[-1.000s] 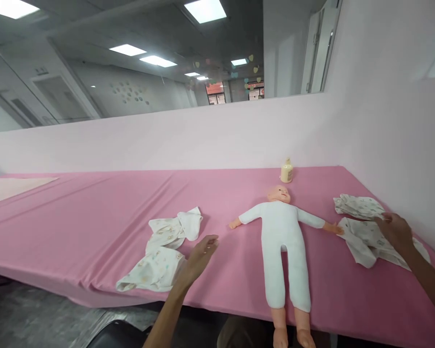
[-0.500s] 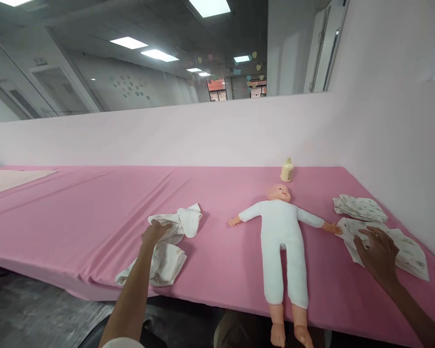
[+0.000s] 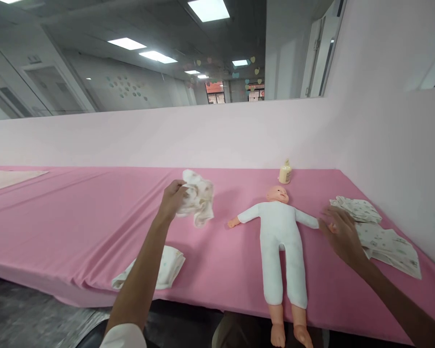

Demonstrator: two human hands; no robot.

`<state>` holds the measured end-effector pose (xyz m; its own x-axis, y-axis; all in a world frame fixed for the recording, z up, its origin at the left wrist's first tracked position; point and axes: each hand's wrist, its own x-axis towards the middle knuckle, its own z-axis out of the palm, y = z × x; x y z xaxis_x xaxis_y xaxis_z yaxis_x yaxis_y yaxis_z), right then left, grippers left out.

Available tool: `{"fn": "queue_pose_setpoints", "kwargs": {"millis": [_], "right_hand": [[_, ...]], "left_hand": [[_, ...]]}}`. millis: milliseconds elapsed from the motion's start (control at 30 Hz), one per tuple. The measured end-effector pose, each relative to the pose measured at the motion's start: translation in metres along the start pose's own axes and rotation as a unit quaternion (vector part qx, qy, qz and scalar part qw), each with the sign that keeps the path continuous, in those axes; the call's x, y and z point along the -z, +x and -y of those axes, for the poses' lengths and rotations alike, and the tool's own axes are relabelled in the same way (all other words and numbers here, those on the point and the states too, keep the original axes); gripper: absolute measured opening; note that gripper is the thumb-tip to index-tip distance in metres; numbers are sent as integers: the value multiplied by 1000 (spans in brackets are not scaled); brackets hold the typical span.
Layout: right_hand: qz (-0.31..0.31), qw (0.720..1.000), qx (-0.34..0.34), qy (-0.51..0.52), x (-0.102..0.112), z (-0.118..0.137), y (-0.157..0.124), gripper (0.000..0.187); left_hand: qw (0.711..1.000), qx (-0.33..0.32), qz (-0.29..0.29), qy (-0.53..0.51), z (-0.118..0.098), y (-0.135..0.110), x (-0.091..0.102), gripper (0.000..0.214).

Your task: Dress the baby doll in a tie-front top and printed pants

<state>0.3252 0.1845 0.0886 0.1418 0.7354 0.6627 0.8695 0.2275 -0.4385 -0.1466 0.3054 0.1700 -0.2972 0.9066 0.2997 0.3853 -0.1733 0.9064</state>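
Observation:
A baby doll [image 3: 282, 241] in a white suit lies face up on the pink table [image 3: 76, 212], legs hanging over the front edge. My left hand [image 3: 172, 198] is raised above the table, closed on a bunched white printed baby garment [image 3: 198, 197]. My right hand [image 3: 342, 234] hovers with fingers spread over the doll's outstretched hand, beside a flat printed garment [image 3: 387, 244]. Another folded printed garment [image 3: 357, 209] lies just behind it.
A second light garment [image 3: 165, 270] lies near the table's front edge, under my left forearm. A small cream bottle [image 3: 284, 172] stands by the back wall behind the doll's head. A pale pink wall bounds the table at the back and right.
My left hand has lifted one garment off the left pile and carried it up and right. My right hand has slid left off the flat garment toward the doll's hand.

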Motion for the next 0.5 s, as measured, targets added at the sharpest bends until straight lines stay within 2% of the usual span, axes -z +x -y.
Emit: {"fn": "queue_pose_setpoints", "kwargs": {"millis": [100,200,267,367,433,500], "right_hand": [[50,996,31,67,-6,51,29,30],[126,979,11,159,-5,96,55,36],[171,962,-24,213,-2,116,67,42],[204,938,-52,274,3,132,74,44],[204,931,-58,298,5,135,74,46],[170,934,-62,308,6,137,72,54]], "left_hand": [[988,-54,113,-90,-61,-21,-27,18],[964,-103,208,-130,-104,-40,-48,13],[948,-128,245,-161,-122,-48,-58,14],[917,-149,292,-226,-142,-55,-65,14],[898,-145,311,-274,-153,-60,-67,14],[886,-127,326,-304,-161,-68,-67,13]]}}
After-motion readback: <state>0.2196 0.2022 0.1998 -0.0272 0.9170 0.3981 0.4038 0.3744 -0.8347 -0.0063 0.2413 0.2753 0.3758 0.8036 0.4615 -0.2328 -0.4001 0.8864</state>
